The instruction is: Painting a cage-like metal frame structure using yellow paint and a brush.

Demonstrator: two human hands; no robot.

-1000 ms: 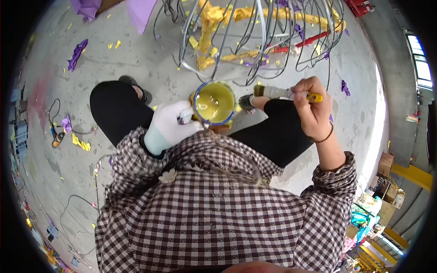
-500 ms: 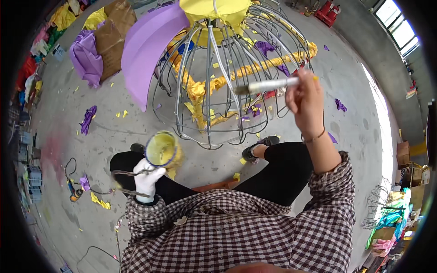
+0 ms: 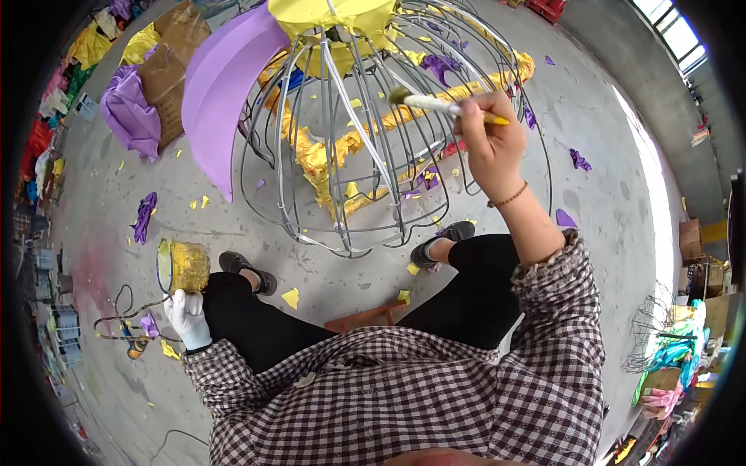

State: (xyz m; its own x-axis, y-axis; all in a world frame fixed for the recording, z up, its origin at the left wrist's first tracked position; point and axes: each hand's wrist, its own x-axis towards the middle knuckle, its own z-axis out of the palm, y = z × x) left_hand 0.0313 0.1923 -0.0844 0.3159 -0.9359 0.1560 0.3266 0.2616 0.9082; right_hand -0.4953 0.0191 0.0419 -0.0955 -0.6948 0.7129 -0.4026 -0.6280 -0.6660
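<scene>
My left hand (image 3: 188,320), in a white glove, grips a yellow-smeared cup (image 3: 190,266) with a blue rim. The cup is tipped on its side, its mouth facing left, beyond my left knee. A dark, stiff loop (image 3: 116,317) sticks out beside this hand. My bare right hand (image 3: 495,144) closes around the white, yellow-ended handle of a paintbrush (image 3: 431,102). Its dark bristles point left, over a large domed wire frame (image 3: 350,250). A lilac fabric panel (image 3: 217,85) covers the frame's left side, and yellow material (image 3: 334,14) caps its top.
Yellow crumpled wrapping (image 3: 311,159) covers bars inside the frame. A brown cardboard piece (image 3: 167,89) and a bunched purple cloth (image 3: 128,113) lie at the far left. A power tool (image 3: 137,348) is on the floor at left. Purple and yellow scraps are scattered about.
My left hand has carried the cup leftward and turned it from mouth-up to sideways. My right hand has shifted up and slightly left with the paintbrush. The frame appears farther left in view.
</scene>
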